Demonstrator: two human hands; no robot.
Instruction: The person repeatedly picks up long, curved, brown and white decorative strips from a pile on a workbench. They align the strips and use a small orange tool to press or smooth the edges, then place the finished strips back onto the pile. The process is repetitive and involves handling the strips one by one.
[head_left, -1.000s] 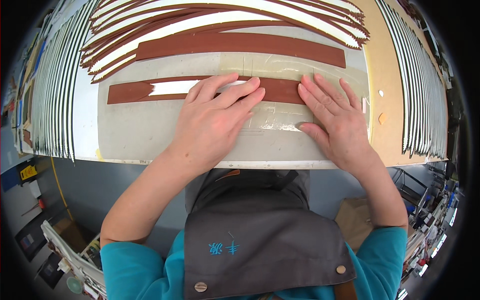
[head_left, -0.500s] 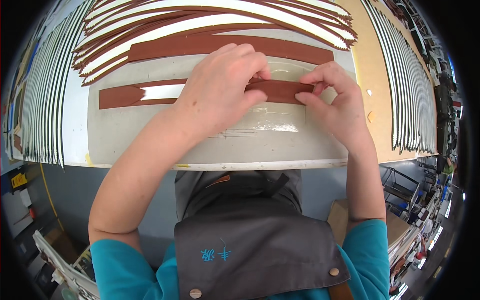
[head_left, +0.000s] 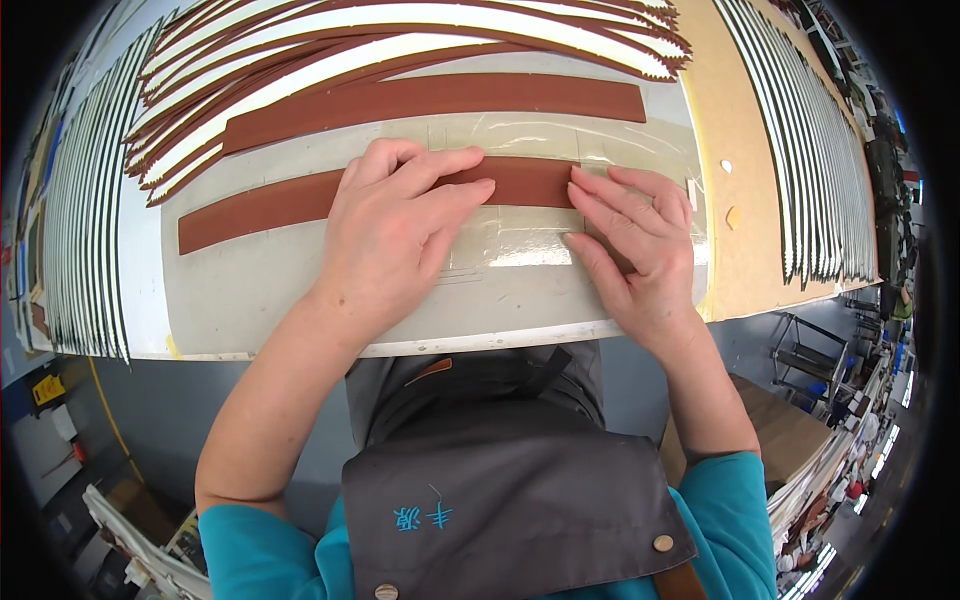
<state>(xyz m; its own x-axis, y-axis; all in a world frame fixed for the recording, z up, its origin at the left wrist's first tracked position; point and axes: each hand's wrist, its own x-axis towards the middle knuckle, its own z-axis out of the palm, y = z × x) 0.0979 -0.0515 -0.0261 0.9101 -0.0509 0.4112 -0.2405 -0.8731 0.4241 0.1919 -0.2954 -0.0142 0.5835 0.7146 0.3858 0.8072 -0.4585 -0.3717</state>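
Observation:
A reddish-brown leather-like strip (head_left: 530, 182) lies across the grey work mat (head_left: 250, 310) in front of me, its brown face up. My left hand (head_left: 385, 230) rests over the middle of it with fingers stretched out, fingertips on its surface; the part below the hand is hidden. At the strip's right end is my right hand (head_left: 640, 240), open, its fingertips touching the end corner and its thumb apart below. Farther back lies a second brown strip (head_left: 440, 100), next to the pile of strips.
A pile of brown-edged white strips (head_left: 400, 50) with jagged ends fills the far side. Rows of narrow dark-and-white strips stand at the left (head_left: 95, 220) and right (head_left: 800, 150). A clear glossy sheet (head_left: 530, 248) covers part of the mat. Small pale scraps (head_left: 734, 217) lie right.
The near strip showed a white inner area between brown edges at its left; now only brown shows there. My right hand has gone from pinching its right end to fingers spread.

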